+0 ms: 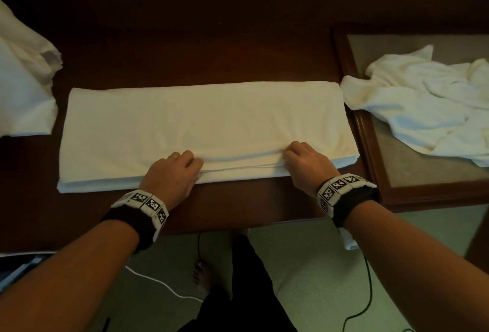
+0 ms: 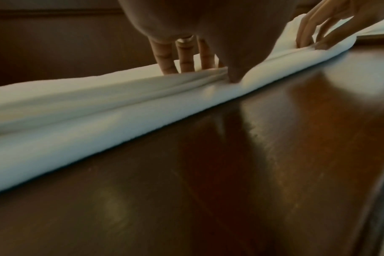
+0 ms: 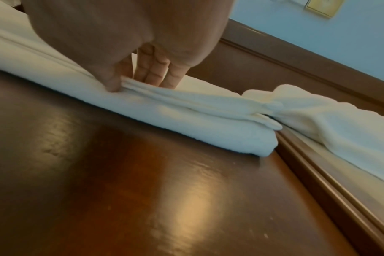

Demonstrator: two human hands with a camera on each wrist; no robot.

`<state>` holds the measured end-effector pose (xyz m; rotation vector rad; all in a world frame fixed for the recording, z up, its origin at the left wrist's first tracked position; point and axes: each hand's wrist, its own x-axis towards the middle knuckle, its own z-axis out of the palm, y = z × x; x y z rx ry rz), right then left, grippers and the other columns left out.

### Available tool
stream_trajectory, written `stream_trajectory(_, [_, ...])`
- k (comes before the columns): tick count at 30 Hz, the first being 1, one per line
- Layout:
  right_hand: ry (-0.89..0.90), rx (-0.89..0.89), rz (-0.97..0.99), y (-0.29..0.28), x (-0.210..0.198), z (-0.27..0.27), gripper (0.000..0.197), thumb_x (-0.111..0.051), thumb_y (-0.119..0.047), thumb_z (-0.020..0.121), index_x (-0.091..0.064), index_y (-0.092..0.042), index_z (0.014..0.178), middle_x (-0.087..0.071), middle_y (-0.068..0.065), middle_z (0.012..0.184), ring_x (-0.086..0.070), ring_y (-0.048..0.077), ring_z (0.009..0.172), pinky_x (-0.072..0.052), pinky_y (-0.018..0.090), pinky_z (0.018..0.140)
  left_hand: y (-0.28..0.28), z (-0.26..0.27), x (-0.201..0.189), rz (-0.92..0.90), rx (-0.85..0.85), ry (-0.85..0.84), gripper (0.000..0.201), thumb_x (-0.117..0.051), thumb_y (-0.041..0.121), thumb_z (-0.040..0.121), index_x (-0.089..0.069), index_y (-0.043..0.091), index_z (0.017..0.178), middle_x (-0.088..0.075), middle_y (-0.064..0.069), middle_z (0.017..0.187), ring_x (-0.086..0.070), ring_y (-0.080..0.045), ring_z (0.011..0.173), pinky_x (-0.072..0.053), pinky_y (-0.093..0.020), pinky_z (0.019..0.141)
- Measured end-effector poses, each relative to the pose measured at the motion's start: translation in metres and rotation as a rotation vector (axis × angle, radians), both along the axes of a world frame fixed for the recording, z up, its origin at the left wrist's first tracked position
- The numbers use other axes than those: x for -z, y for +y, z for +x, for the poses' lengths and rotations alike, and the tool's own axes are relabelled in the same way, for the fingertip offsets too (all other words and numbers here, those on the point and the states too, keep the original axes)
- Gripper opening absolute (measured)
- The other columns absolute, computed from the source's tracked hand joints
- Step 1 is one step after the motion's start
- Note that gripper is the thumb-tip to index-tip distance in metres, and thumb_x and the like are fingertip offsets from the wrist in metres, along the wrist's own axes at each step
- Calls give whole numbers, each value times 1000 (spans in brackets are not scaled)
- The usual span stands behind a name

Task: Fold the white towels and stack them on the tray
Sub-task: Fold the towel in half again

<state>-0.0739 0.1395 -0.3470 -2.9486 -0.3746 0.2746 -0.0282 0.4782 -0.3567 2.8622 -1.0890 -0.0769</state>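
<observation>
A long white towel (image 1: 206, 117), folded lengthwise in layers, lies flat across the dark wooden table (image 1: 238, 204). My left hand (image 1: 182, 166) pinches the upper layers at the near edge, left of the middle; the thumb (image 2: 235, 76) sits under the fold and the fingers (image 2: 167, 64) rest on top. My right hand (image 1: 296, 158) pinches the same near edge further right, thumb (image 3: 112, 84) against the layers of the towel (image 3: 186, 110). A wooden tray (image 1: 367, 130) stands at the right with a crumpled white towel (image 1: 423, 99) lying in it.
Another loose white towel (image 1: 23, 80) is heaped at the table's left end. The table's near strip (image 2: 230, 173) is bare polished wood. Below the table edge are pale carpet, cables (image 1: 367, 292) and my bare foot (image 1: 203, 276).
</observation>
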Motion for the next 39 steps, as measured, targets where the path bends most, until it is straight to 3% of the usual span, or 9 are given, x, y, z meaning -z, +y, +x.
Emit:
stream_trajectory(7, [-85, -32, 76, -13, -4, -7, 27, -66, 0, 79, -61, -8, 104, -59, 9, 100, -53, 27, 84, -50, 41, 69, 0, 0, -2, -188, 27, -34, 11, -61, 13, 89, -63, 6, 98, -61, -13, 89, -57, -31, 68, -47, -36, 50])
stream_trajectory(10, [-39, -158, -22, -18, 3, -19, 36, -71, -3, 74, -62, -11, 107, -59, 7, 102, -53, 26, 86, -50, 39, 71, 3, -6, 4, -22, 142, -30, 23, -77, 10, 78, -63, 7, 96, -59, -14, 89, -55, -33, 67, -43, -37, 53])
stream_trajectory(14, [-26, -94, -113, -19, 2, -14, 40, -69, -13, 77, -60, -11, 115, -57, 9, 110, -54, 28, 93, -51, 41, 75, -14, -3, 2, 65, 149, -59, 30, -76, 19, 77, -63, 8, 102, -59, -15, 92, -56, -34, 71, -42, -39, 56])
stream_trajectory(17, [-14, -19, -128, -33, -1, -11, 44, -70, -3, 73, -61, -7, 116, -59, 14, 113, -57, 34, 95, -56, 44, 69, -21, 2, 2, 20, 199, -80, 23, -66, 10, 79, -62, 6, 102, -61, -16, 92, -57, -35, 69, -43, -36, 51])
stream_trajectory(21, [-48, 10, -86, -50, -9, -8, 24, -67, 9, 69, -64, -2, 90, -60, 14, 94, -56, 33, 78, -52, 42, 53, -14, -4, -3, -56, 208, -34, 22, -46, 19, 88, -63, 6, 94, -61, -15, 90, -55, -32, 66, -40, -32, 47])
stream_trajectory(26, [4, -81, -107, -60, -8, -27, 29, -68, 0, 71, -63, -9, 97, -58, 9, 99, -54, 29, 80, -50, 38, 59, -20, -13, -2, 92, 204, -22, 29, -42, 35, 92, -58, 12, 100, -60, -14, 95, -57, -33, 75, -44, -40, 61])
stream_trajectory(30, [-25, 130, -160, -72, -18, -17, 27, -68, 4, 66, -59, -4, 90, -55, 14, 96, -54, 35, 79, -50, 42, 59, -38, -6, 0, 41, 196, -7, 24, -66, 24, 85, -55, 14, 103, -59, -14, 95, -56, -34, 74, -41, -39, 57])
stream_trajectory(33, [-51, 134, -214, -78, -21, -26, 33, -68, 9, 57, -56, -5, 84, -52, 14, 86, -49, 34, 72, -45, 40, 56, -38, -3, 4, 47, 197, 36, 38, -83, 18, 72, -57, 15, 100, -59, -13, 92, -56, -34, 72, -41, -38, 55])
stream_trajectory(39, [80, 185, -330, -48, -25, -48, 30, -66, -23, 67, -57, -16, 96, -54, 5, 100, -51, 31, 88, -43, 41, 75, -28, -2, -4, 63, 159, 95, 40, -87, 33, 71, -63, 14, 96, -61, -10, 88, -59, -30, 69, -45, -36, 52])
